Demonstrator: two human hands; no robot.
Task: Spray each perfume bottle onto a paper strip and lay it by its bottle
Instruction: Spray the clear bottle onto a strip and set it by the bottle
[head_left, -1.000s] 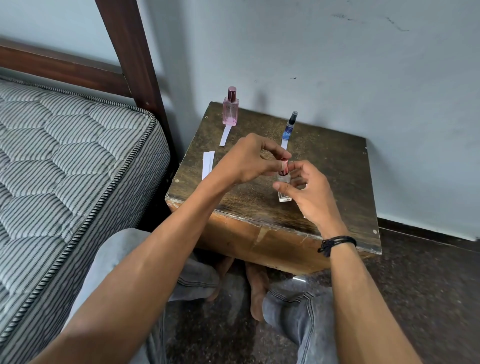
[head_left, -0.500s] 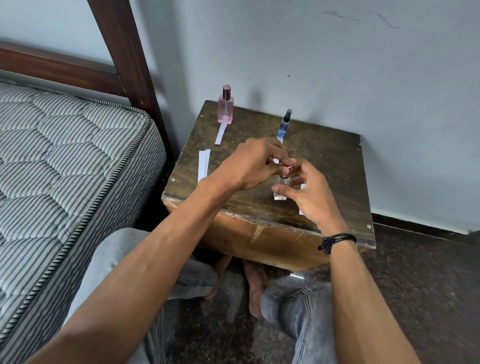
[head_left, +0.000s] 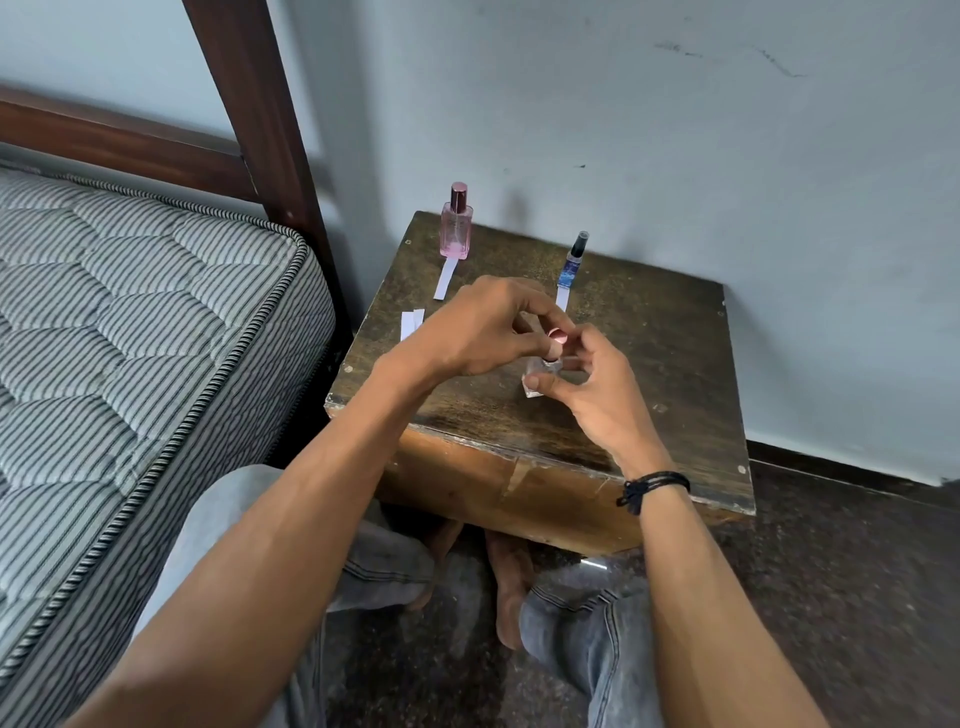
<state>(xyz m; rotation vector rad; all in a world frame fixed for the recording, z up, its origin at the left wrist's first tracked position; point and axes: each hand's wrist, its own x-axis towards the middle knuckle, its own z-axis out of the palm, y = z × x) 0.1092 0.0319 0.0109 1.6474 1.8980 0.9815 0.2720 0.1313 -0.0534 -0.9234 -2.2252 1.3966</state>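
The worktop is standing against the wall, its right half lying bare and its near edge running under the wrists. Over its middle, the right hand is gripping a small clear bottle, thumb and fingers curled round the glass, while the left hand is pinching the rosy cap at its top. Behind, a pink bottle and a blue bottle are standing upright, a paper strip lying before each. Spare strips are lying near the left edge, beside a striped mattress.
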